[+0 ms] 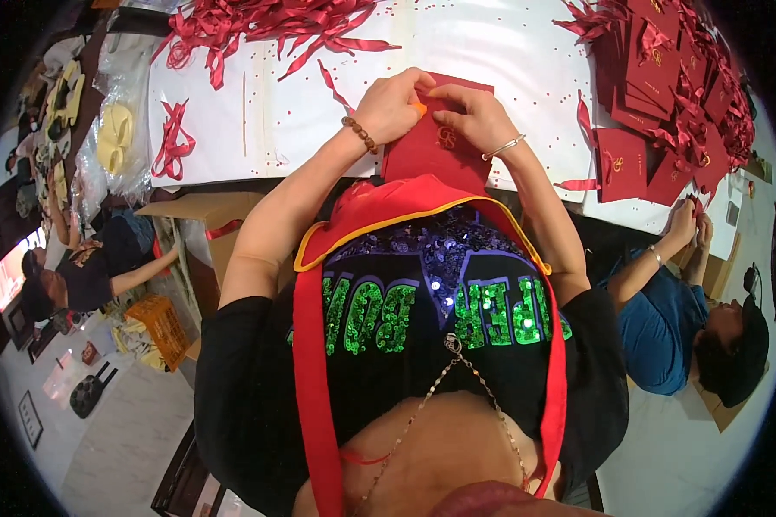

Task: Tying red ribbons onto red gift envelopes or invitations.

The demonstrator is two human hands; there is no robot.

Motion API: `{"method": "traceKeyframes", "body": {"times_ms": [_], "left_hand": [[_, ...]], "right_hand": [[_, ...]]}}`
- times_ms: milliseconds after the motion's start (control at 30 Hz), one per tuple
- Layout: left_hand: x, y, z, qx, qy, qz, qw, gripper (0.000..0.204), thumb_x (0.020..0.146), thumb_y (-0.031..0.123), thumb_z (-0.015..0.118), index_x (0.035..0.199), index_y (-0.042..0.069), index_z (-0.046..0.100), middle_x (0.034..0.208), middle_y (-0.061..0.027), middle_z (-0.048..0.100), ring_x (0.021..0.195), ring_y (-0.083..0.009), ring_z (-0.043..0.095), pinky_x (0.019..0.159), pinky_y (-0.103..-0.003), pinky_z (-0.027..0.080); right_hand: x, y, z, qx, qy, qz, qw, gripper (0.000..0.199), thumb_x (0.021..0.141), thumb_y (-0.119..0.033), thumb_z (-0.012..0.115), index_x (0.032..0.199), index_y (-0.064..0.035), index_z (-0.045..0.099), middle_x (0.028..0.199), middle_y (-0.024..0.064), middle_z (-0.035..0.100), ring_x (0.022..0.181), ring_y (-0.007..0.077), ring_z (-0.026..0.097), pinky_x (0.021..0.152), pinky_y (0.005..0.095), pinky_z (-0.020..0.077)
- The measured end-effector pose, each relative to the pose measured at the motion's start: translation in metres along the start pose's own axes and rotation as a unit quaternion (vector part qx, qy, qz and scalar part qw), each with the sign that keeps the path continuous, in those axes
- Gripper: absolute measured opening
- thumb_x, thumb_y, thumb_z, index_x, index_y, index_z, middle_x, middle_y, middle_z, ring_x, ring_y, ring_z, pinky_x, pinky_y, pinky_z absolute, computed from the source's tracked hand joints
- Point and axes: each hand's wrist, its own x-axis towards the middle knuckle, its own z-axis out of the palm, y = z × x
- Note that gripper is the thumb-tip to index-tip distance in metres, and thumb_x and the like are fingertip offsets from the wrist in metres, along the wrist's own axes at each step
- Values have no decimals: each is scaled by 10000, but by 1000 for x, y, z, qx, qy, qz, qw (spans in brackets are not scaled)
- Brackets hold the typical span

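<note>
In front of my chest a flat dark red gift bag [440,155] with a gold emblem lies partly on the white table, its near edge by my apron. My left hand [392,105] is closed at the bag's upper left, a bit of orange on one fingertip. From the other side my right hand [478,121] curls over the bag with bent thumb and forefinger, close to the left fingertips. Anything small between the fingertips is hidden. A dark red ribbon [334,89] runs across the table toward my left wrist.
A heap of red ribbons [276,24] lies at the far left, with a loose ribbon bundle [173,142] nearer. Stacked dark red bags [651,77] with ribbons fill the right. A co-worker [664,319] handles bags there. A cardboard box [203,211] stands left below the table edge.
</note>
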Motion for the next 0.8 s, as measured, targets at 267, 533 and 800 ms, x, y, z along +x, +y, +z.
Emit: {"method": "traceKeyframes", "body": {"times_ms": [267,533,800], "left_hand": [[-5,7,-2,49,18,14,999,359,707,21,507,1065,41,518,616,-86,572,582,-207,567,559,-316,439],[-4,7,4,79,45,64,994,384,704,15,501,1086,60,493,657,-138,596,593,-265,585,545,-354,449],[-12,10,11,119,48,100,987,410,732,39,496,1132,71,413,666,-192,585,635,-396,557,582,-466,438]], "right_hand": [[-1,-2,1,-27,14,18,999,304,739,-189,613,1039,-144,601,869,142,627,803,294,604,712,350,468],[1,4,-1,61,-16,43,997,309,729,-163,626,1032,-104,605,877,156,627,805,284,606,714,340,467],[6,2,-7,124,-86,77,986,261,771,-10,582,1030,17,560,867,57,609,771,99,554,693,237,448]]}}
